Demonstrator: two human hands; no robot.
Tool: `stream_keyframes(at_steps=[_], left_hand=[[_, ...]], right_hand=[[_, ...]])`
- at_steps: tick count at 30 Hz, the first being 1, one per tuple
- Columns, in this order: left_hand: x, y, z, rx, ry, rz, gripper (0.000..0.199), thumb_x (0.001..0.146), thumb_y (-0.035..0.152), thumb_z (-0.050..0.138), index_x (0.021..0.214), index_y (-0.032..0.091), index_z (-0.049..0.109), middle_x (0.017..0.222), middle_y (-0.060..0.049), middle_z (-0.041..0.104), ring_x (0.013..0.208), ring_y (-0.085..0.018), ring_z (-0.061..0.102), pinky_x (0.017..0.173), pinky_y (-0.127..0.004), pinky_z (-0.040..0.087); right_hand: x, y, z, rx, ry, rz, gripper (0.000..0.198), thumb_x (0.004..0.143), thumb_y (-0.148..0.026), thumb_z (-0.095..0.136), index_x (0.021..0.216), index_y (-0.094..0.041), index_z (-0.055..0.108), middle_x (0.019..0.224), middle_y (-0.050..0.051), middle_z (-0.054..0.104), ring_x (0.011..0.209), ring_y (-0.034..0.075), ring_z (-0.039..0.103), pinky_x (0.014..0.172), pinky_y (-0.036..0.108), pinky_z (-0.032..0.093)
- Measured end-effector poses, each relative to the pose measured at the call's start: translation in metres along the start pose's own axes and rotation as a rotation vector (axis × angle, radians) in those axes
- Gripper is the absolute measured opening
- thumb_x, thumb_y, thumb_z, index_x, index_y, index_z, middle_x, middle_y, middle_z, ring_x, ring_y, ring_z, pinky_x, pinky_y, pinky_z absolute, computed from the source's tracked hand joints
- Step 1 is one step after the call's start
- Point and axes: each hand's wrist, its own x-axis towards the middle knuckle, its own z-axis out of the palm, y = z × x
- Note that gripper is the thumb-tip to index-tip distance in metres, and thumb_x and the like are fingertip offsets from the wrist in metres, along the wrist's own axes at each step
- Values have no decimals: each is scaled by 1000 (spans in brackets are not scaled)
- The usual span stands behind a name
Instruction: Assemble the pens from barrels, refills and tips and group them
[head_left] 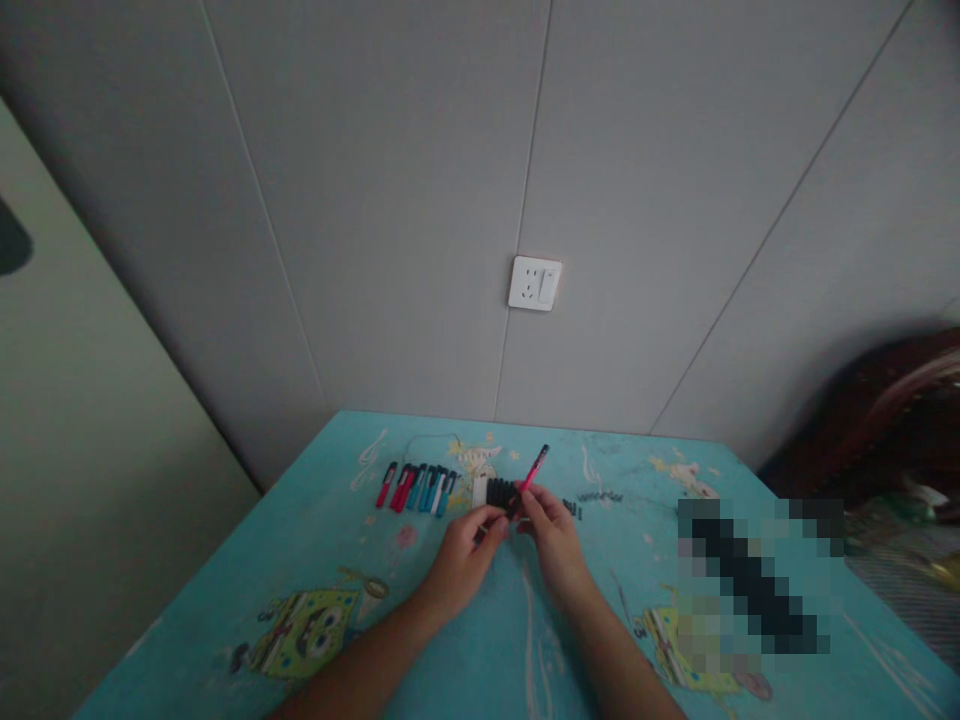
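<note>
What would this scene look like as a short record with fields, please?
Right hand: holds a pink pen with a dark upper end
Left hand: fingers close to a row of black pieces; grip unclear
Left of the hands: red pens and blue pens
Right of the hands: small dark parts, too small to identify
Table: blue, with cartoon prints
Wall: grey, with a white socket

pens on table, left of hands, wall behind
</note>
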Motion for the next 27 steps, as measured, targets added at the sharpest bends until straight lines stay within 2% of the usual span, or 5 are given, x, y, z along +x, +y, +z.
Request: stream_keyframes(at_steps=[7,12,16,20,27], left_hand=[[-1,-7,4,144,7,98,24,95,32,47,89,17,65,84,-5,67,78,-18,61,72,-28,45],[-2,-11,1,304,37,146,30,97,31,41,77,18,59,78,-5,63,76,-18,59,70,-28,42],[-3,-12,0,403,-11,184,31,98,30,39,76,19,57,76,-5,59,75,-18,56,71,-29,42],[-6,-8,3,485,-66,220,30,97,28,39,75,19,57,75,-5,58,77,-19,55,73,-30,42],[-9,-5,5,527,-85,290,27,96,24,42,75,21,59,76,-5,60,78,-19,56,74,-31,44]], right_hand=[[3,2,-3,-48,13,-13,31,79,-44,68,97,-19,72,83,3,68,69,15,58,57,24,42],[12,-7,-25,-117,162,-88,33,79,-46,68,97,-19,71,74,2,66,62,13,56,55,23,42],[35,-28,-75,-429,229,-158,41,84,-52,59,102,-17,70,75,3,68,60,15,58,54,26,44],[72,-63,-141,-1130,243,-150,44,87,-49,48,103,-16,72,88,8,74,78,22,68,70,30,49],[116,-88,-210,-1486,362,41,32,83,-32,52,86,-11,75,91,23,72,91,32,68,78,36,46]])
